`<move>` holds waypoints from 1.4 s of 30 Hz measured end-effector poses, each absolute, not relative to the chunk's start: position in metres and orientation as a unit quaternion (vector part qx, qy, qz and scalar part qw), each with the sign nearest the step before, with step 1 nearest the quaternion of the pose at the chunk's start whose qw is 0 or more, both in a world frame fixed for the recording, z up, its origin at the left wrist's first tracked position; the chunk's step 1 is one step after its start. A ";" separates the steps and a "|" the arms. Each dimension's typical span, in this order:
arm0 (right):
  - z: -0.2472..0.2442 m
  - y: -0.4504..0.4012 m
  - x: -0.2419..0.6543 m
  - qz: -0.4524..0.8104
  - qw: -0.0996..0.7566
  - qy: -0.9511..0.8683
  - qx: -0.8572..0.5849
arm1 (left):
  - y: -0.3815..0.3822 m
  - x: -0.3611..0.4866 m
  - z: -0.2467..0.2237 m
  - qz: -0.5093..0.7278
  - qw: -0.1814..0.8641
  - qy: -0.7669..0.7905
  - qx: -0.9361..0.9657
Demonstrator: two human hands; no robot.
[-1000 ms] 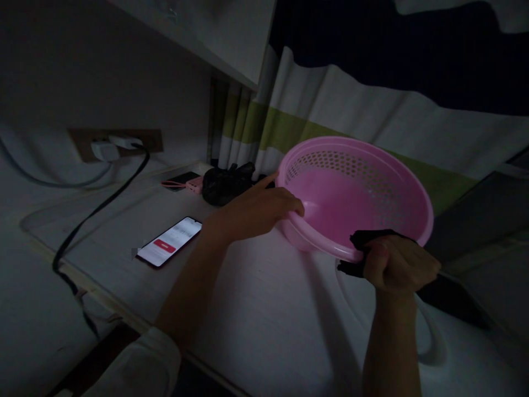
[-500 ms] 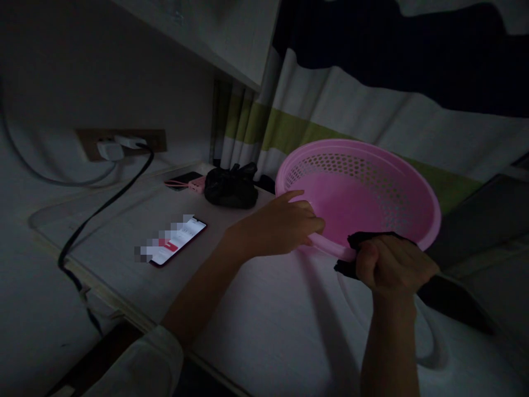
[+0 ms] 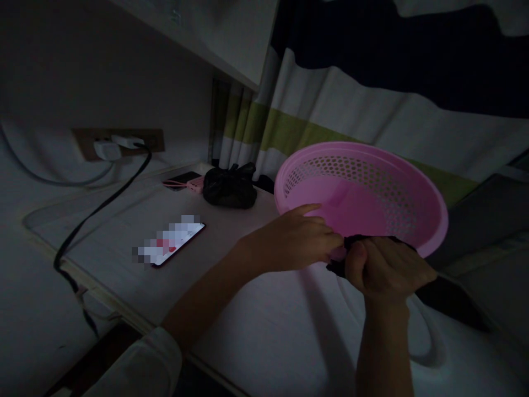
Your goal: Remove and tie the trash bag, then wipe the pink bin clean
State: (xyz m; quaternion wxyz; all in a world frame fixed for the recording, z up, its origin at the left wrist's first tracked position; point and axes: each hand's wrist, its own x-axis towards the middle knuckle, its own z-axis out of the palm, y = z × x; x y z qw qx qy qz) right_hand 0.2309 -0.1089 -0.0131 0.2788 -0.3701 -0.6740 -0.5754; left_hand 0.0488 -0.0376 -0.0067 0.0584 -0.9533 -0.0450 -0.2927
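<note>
A pink plastic basket (image 3: 351, 204) with perforated sides is tilted up above the table, its inside facing me. My left hand (image 3: 297, 240) is closed on the near rim, with the index finger stretched over the inside. Close to its right, my right hand (image 3: 388, 267) is wrapped round a black cloth (image 3: 338, 268) at the same rim. The cloth laps over the rim, and most of it is hidden in the fist. The left fingertips come right up to the cloth's edge; whether they touch it I cannot tell.
On the white table (image 3: 231, 320) lie a lit phone (image 3: 177, 245), a knotted black plastic bag (image 3: 230, 186) and a pink strapped device (image 3: 195, 183). A socket (image 3: 124, 142) with cables is on the left wall. A striped curtain (image 3: 330, 94) hangs behind the basket.
My left hand has slid right along the rim, closer to the right hand. The right hand with the cloth has shifted slightly left, and the basket has turned a little.
</note>
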 end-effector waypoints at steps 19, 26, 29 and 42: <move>-0.019 -0.104 0.235 -0.541 0.292 -0.708 -0.347 | -0.045 0.052 -0.011 -0.288 0.087 -0.048 -0.953; -0.022 -0.109 0.270 -0.514 0.343 -0.699 -0.360 | -0.017 0.011 -0.005 -0.259 0.044 -0.143 -0.954; -0.022 -0.111 0.267 -0.519 0.346 -0.695 -0.358 | -0.016 0.006 -0.004 -0.264 0.046 -0.179 -0.947; -0.012 -0.111 0.258 -0.519 0.317 -0.720 -0.334 | -0.032 0.029 -0.009 -0.252 0.082 -0.110 -0.958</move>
